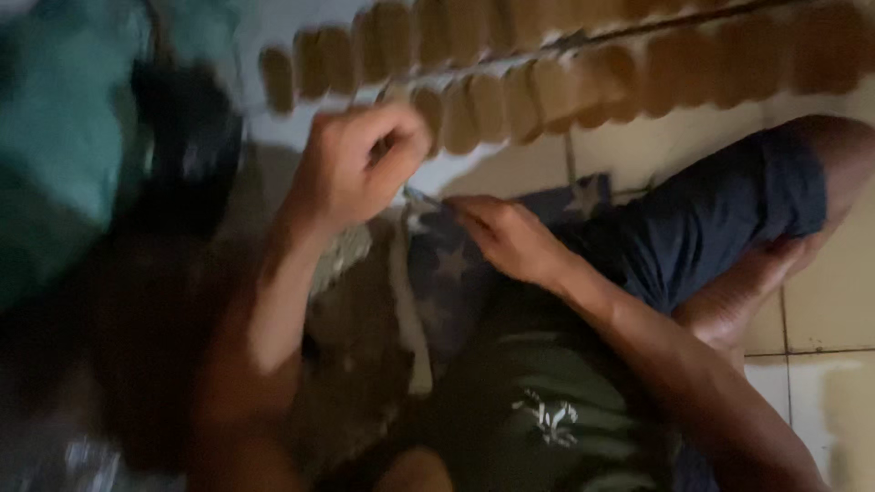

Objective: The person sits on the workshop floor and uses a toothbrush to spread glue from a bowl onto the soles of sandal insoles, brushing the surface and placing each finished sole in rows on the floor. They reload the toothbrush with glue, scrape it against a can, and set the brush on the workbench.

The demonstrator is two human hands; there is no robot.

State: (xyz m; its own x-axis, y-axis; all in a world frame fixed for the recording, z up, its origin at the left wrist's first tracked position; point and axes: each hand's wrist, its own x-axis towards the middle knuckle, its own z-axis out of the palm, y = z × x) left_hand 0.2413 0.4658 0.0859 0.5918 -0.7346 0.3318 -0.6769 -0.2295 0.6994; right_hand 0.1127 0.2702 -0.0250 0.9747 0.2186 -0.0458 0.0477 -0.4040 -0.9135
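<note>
Pale floor tiles [820,301] run under a seated person whose bent leg in dark blue shorts [720,219] lies to the right. Rows of rounded tan pieces [565,82] stretch across the floor at the top of the blurred view. On the lap lies a dark blue cloth with pale stars [456,273], beside a grey-brown fabric [355,310]. The left hand [360,164] is closed in a fist above the cloth's upper edge; what it pinches is too blurred to tell. The right hand [506,237] rests flat on the starred cloth, fingers pressing its edge. A teal bundle [64,128] sits far left.
</note>
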